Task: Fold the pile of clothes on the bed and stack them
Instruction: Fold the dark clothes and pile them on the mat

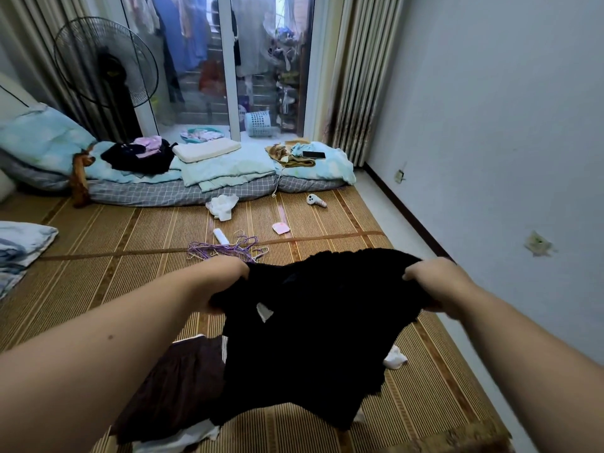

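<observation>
Head view | black garment (310,338) hanging over mat (130,273) | left hand (227,277) and right hand (433,281) each clenching a bunched top edge, fingers curling round it | seeming light, limp, not slippery; gripping both top corners looking best

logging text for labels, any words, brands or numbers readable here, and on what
No text here can be read.
White tag on the black garment: blank or too blurred to tell.
Fan badge: too small.
Purple pack behind the glass: blurred.
</observation>
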